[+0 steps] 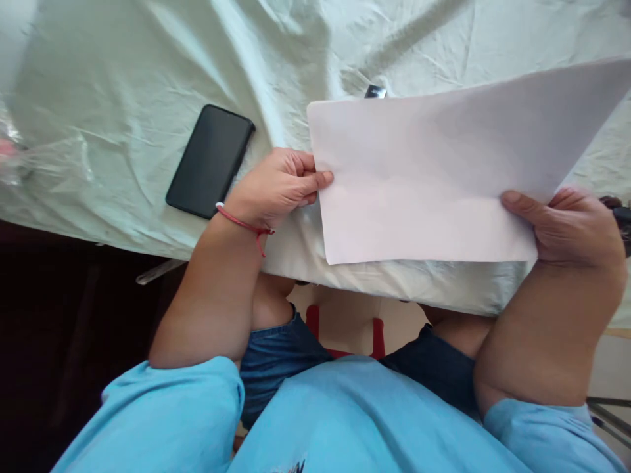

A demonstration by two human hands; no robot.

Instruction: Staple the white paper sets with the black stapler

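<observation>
Smooth white paper sheet point(434, 177), left hand point(276, 187) and right hand point(572, 226) pinching opposite edges above wrinkled pale-green cloth point(148, 79).

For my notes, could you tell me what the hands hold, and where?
Both hold the paper: left hand pinches its left edge, right hand grips its lower right corner.

head view, steeply downward, close over table point(148, 79)
</observation>
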